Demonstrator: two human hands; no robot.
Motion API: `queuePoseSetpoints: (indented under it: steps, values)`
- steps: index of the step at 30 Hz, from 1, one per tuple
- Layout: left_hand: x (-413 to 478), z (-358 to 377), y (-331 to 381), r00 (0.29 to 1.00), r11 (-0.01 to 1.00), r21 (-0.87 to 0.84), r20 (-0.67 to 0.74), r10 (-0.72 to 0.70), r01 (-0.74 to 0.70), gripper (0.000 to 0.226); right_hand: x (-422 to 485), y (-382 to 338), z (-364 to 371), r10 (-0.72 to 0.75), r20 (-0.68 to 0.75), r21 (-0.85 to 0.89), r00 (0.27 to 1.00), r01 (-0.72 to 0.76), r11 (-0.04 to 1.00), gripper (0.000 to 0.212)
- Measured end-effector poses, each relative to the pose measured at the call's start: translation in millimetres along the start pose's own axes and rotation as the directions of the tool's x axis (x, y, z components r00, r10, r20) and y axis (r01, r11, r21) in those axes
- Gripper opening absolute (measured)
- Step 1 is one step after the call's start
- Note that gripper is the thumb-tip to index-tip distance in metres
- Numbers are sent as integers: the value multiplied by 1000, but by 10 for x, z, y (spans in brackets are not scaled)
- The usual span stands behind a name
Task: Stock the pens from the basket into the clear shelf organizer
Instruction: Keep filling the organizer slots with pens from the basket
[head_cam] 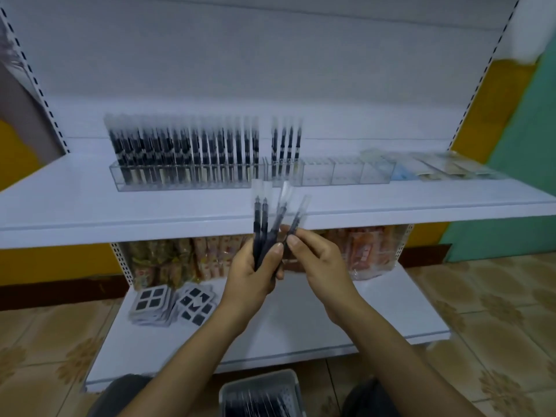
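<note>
The step in hand is judged to be the separation of a single pen from a held bundle, ahead of insertion. A bundle of sleeved pens (261, 224) is held upright in the grip of the left hand (255, 272), with the fingers curled round the lower barrels. One pen (296, 224) at the right edge of the fan is pinched in the grip of the right hand (322, 266); it is tilted rightward and its lower end appears not yet drawn free. Both are held in front of the shelf (120, 212) edge, near the clear organizer (346, 179) but apart from it. The organizer's left section is filled with stocked pens (186, 149); four pens (285, 145) stand in the next compartment, and no pens are seen in the compartments further right. The next move is judged to require that the pinched pen be drawn clear, raised over the front wall and lowered upright beside the four pens. Further pens are seen in the basket (261, 377) at the bottom edge.
</note>
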State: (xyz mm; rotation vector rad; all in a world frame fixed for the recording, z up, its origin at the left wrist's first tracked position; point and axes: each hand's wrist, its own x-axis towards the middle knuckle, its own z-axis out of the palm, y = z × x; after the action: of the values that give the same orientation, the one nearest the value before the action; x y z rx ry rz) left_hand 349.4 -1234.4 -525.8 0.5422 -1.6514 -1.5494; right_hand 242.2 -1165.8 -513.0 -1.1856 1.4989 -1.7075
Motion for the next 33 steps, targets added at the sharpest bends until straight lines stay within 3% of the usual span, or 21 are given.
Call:
queuePoseSetpoints:
  steps: [3,9,16,20,22,25,33]
  values:
    - [201,56,-13,999,999,40,-35,8,-7,8,200,19,-112,47,-39,101,998,-43,994,20]
    - [667,211,8,998,999,35,-68,8,-6,8,650,-66,-298,91,-43,127,995,-85,988,19]
    - [953,210,-6,989,989,64,-55,135,-131,14,941,-88,-346,117,-159,194,980,-85,977,29]
    - [1142,109,26,973,966,215,-147,180,-146,13,1149,-203,-344,111,-250,240,962,-50,970,27]
    - [1341,7,90,973,921,365,-124,196,-139,15,1348,-295,-401,76,-322,254,944,9,967,24]
    - [1622,-152,146,987,851,509,-22,160,-126,14,1666,-354,-493,-28,-374,154,927,92,984,21]
    - [1746,-286,-10,987,908,396,-25,156,-134,15,2323,-135,-417,-304,-423,-150,854,265,952,16]
